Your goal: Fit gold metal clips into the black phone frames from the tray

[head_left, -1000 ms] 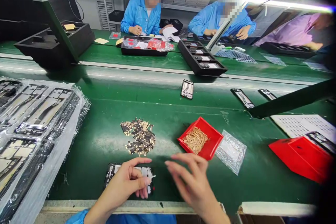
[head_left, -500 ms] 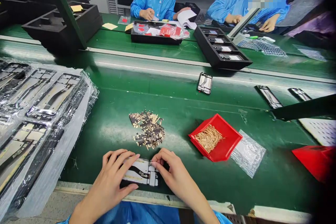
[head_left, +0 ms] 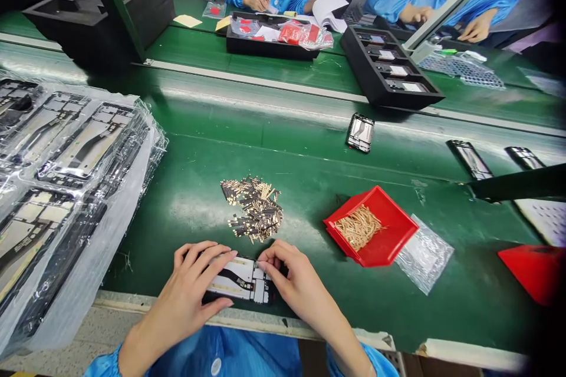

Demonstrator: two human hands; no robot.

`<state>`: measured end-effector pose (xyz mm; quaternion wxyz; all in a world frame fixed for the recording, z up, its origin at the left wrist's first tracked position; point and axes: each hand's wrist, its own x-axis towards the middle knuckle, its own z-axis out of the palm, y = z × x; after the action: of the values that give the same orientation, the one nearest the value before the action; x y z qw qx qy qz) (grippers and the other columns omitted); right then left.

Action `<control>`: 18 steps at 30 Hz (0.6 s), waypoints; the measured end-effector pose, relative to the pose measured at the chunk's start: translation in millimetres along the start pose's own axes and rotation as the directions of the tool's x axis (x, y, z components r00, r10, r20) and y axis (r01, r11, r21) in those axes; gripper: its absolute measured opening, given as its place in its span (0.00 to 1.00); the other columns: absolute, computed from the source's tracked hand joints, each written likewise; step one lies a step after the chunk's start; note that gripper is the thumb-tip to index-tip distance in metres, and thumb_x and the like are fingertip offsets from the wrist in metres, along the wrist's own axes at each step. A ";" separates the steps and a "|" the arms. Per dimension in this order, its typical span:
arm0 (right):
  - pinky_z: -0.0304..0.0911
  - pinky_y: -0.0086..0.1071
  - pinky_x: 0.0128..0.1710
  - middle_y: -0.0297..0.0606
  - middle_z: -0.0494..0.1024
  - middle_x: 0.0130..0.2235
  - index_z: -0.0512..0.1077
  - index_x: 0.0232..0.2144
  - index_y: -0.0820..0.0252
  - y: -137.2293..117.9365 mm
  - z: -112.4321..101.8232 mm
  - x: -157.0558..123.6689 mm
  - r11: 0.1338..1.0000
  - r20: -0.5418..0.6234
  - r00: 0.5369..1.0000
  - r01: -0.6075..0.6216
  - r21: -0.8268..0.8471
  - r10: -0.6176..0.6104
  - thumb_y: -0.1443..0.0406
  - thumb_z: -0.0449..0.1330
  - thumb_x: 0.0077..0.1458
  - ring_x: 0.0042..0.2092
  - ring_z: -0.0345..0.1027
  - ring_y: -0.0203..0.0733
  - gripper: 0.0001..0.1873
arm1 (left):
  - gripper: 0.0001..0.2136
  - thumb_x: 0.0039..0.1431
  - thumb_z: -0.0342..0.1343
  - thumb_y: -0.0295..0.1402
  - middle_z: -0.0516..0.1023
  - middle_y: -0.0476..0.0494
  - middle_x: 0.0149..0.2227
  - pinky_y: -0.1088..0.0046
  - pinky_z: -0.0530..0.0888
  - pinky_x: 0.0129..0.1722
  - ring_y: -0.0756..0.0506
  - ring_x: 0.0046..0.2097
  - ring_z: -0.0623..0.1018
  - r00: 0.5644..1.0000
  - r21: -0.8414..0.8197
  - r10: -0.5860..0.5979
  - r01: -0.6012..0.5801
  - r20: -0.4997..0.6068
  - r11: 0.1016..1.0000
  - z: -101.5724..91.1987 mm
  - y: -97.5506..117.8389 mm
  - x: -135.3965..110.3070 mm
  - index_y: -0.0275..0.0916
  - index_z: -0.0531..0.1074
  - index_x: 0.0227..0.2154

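Note:
A phone frame (head_left: 241, 280) lies on the green belt near the front edge. My left hand (head_left: 190, 288) rests on its left end, fingers curled over it and holding it down. My right hand (head_left: 292, 280) is at its right end, fingertips pinched against the frame's upper right corner; whether a small part is between them I cannot tell. Just beyond the frame lies a loose heap of small gold-and-black flex parts (head_left: 254, 209). A red bin (head_left: 389, 235) of thin gold pins sits to the right of my right hand.
Plastic-wrapped trays of phone frames (head_left: 62, 171) fill the left. A clear bag (head_left: 424, 253) lies by the red bin, another red bin (head_left: 535, 271) at far right. Loose frames (head_left: 360, 131) lie on the belt. Black trays (head_left: 389, 68) and two blue-coated people sit across.
My right hand came down from the air onto the frame's right end a second ago. Both hands now stay on the frame. The view has tilted down slightly.

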<state>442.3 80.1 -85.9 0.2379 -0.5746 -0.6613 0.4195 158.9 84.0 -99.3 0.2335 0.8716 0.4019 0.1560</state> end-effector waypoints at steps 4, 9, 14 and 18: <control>0.67 0.37 0.41 0.34 0.79 0.37 0.77 0.37 0.55 -1.0 1.8 1.2 0.999 -0.026 1.000 0.007 -0.033 -0.008 0.71 0.62 0.70 0.38 0.73 0.44 0.08 | 0.35 0.67 0.72 0.34 0.76 0.39 0.68 0.54 0.59 0.65 0.33 0.66 0.71 1.000 -0.001 0.003 -0.003 -0.007 1.000 0.0 0.4 0.2 0.45 0.65 0.73; 0.68 0.38 0.41 0.35 0.78 0.37 0.77 0.38 0.55 -0.7 5.1 0.1 0.995 -0.060 0.997 0.040 -0.088 -0.045 0.71 0.60 0.71 0.37 0.72 0.44 0.08 | 0.35 0.66 0.73 0.33 0.76 0.39 0.69 0.54 0.58 0.65 0.33 0.66 0.71 1.000 -0.006 0.005 -0.005 0.002 1.000 -0.9 0.6 -0.1 0.45 0.66 0.73; 0.68 0.38 0.40 0.36 0.77 0.37 0.77 0.40 0.55 -0.1 8.5 -3.0 0.991 -0.080 0.994 0.062 -0.123 -0.072 0.69 0.59 0.73 0.38 0.72 0.45 0.08 | 0.34 0.67 0.71 0.33 0.76 0.39 0.68 0.53 0.59 0.65 0.32 0.66 0.72 1.000 -0.011 -0.023 0.023 0.020 1.000 -2.0 2.1 0.4 0.46 0.66 0.73; 0.70 0.38 0.40 0.37 0.77 0.38 0.76 0.41 0.54 -0.4 8.9 -4.4 0.985 -0.085 0.991 0.087 -0.147 -0.100 0.70 0.59 0.73 0.40 0.72 0.46 0.08 | 0.33 0.69 0.69 0.34 0.76 0.38 0.68 0.51 0.60 0.65 0.32 0.66 0.72 0.999 -0.016 -0.042 0.043 0.032 0.999 -2.5 3.2 0.2 0.48 0.66 0.73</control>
<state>436.0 73.4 -89.6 0.2459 -0.5772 -0.7041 0.3326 159.9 83.1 -95.4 0.2503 0.8632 0.4153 0.1407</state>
